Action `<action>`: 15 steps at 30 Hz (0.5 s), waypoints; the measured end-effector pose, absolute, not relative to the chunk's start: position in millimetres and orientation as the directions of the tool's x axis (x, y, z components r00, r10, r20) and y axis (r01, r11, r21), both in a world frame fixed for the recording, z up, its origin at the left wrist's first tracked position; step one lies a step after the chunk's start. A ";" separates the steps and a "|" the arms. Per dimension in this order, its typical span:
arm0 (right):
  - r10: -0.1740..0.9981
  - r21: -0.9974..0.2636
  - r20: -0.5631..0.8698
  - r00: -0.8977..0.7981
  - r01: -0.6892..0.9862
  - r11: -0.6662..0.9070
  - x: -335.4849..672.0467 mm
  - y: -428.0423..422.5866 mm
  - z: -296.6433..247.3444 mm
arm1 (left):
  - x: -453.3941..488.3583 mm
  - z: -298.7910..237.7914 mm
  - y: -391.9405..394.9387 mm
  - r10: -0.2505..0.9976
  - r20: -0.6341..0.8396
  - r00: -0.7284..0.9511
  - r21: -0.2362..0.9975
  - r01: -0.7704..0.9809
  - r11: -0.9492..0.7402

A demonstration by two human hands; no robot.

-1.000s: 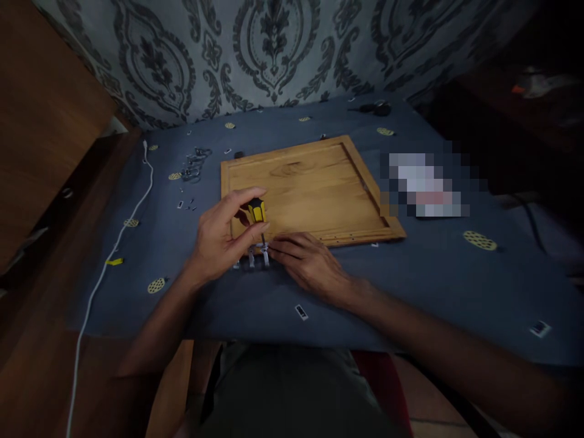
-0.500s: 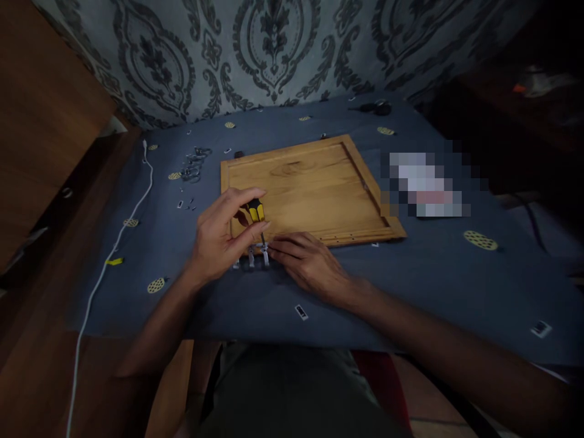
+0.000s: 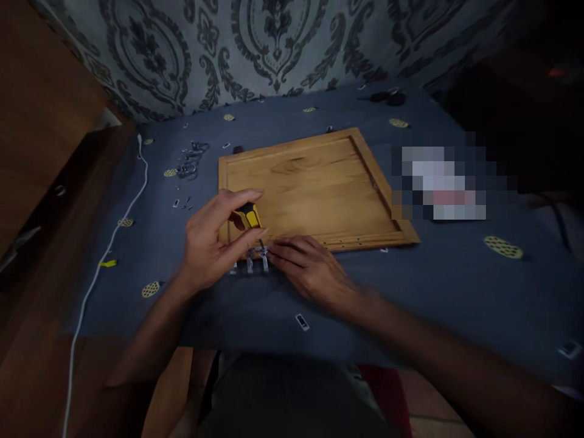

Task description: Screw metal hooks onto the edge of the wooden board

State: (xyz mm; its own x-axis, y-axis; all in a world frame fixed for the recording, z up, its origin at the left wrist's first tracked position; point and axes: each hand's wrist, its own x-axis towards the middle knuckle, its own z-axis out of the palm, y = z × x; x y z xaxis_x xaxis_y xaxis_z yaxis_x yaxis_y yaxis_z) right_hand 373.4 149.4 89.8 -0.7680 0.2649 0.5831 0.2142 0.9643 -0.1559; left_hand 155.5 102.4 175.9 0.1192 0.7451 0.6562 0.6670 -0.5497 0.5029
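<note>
A wooden framed panel [image 3: 310, 182] lies flat on the cloth-covered table. Several small metal hooks [image 3: 249, 261] sit in a row along its near edge, at the left. My left hand [image 3: 212, 237] grips the yellow and black handle of a screwdriver [image 3: 250, 215] between thumb and fingers. The shaft points down at the rightmost metal hook [image 3: 265, 258], and its tip appears to meet the screw there. My right hand [image 3: 312, 267] rests at the panel's near edge, fingers together, with the fingertips pressed against that same hook. The exact pinch is partly hidden.
Loose metal hooks [image 3: 190, 161] and tiny screws [image 3: 187, 204] lie left of the panel. A white cable [image 3: 95, 274] runs down the table's left side. A dark tool [image 3: 387, 97] rests at the back right. Something blurred out [image 3: 449, 182] lies right of the panel.
The view has shifted slightly. The screwdriver's handle leans a little more to the left, with my left hand still around it. My right hand stays at the hook.
</note>
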 end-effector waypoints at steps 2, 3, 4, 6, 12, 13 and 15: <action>0.261 -0.163 0.585 -0.768 0.204 0.965 373.5 149.1 90.1 | 155.9 175.7 101.6 0.740 0.662 0.116 0.494 0.676 -0.548; 0.263 -0.170 0.582 -0.769 0.202 0.965 373.6 149.0 90.2 | 156.0 175.7 101.0 0.744 0.659 0.112 0.498 0.676 -0.543; 0.266 -0.176 0.580 -0.770 0.201 0.964 373.6 148.9 90.2 | 156.1 175.9 100.2 0.751 0.651 0.110 0.505 0.676 -0.537; 0.268 -0.175 0.577 -0.771 0.204 0.963 373.8 148.9 90.4 | 156.3 176.6 98.6 0.765 0.635 0.113 0.518 0.672 -0.530; 0.270 -0.178 0.568 -0.777 0.204 0.963 375.1 148.7 91.2 | 157.1 175.8 97.5 0.743 0.657 0.131 0.510 0.648 -0.565; 0.271 -0.182 0.562 -0.781 0.203 0.962 375.5 148.6 91.1 | 157.5 175.6 97.6 0.743 0.657 0.129 0.510 0.650 -0.564; 0.278 -0.197 0.545 -0.791 0.202 0.959 376.3 148.3 90.7 | 158.4 175.7 97.8 0.749 0.652 0.119 0.509 0.663 -0.549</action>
